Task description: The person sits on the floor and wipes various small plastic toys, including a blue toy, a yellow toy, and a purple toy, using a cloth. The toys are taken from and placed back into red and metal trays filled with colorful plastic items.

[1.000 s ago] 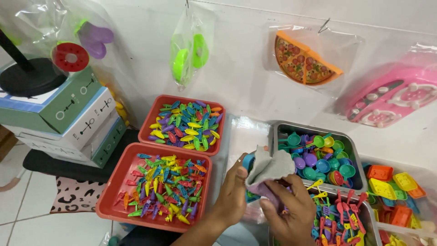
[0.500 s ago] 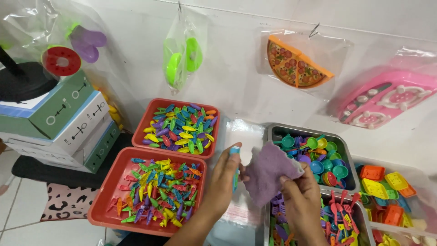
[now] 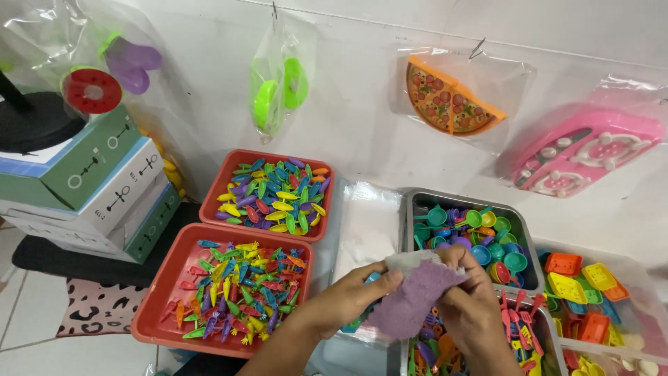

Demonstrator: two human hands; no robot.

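Hands, left hand (image 3: 348, 301) and right hand (image 3: 473, 306), grip purple cloth (image 3: 410, 303), perhaps around something, above crowded toy trays (image 3: 170, 278).

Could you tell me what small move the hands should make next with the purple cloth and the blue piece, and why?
Probably rub the purple fuzzy cloth along the small blue plastic piece once more. The left hand pinches that piece at the cloth's edge, and the right hand presses the cloth from the other side, so both already sit in a wiping grip. How clean the piece is cannot be seen.
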